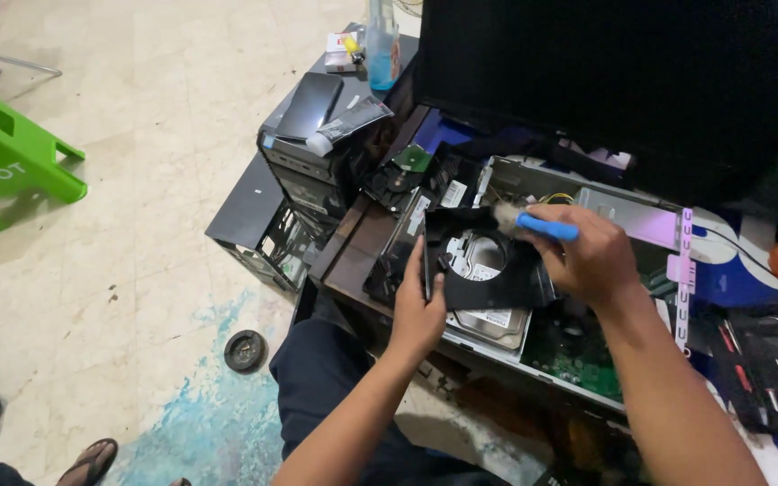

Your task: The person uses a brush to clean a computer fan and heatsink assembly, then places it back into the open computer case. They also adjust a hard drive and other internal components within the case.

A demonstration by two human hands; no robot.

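My left hand (418, 310) grips the left edge of a black plastic fan shroud (488, 270) with a round opening, held over an opened desktop computer case (587, 202). A silver hard drive (488, 319) shows through and below the opening. My right hand (587, 256) holds a small brush with a blue handle (547, 228); its bristles touch the shroud's upper edge. A green circuit board (578, 351) lies inside the case under my right wrist.
A dark monitor (605, 81) stands behind the case. Left of it a black computer tower (303, 171) carries a phone, a tube and a bottle. A green stool (6, 162) and a round black part (246, 350) are on the tiled floor. A screwdriver set (772, 364) lies at right.
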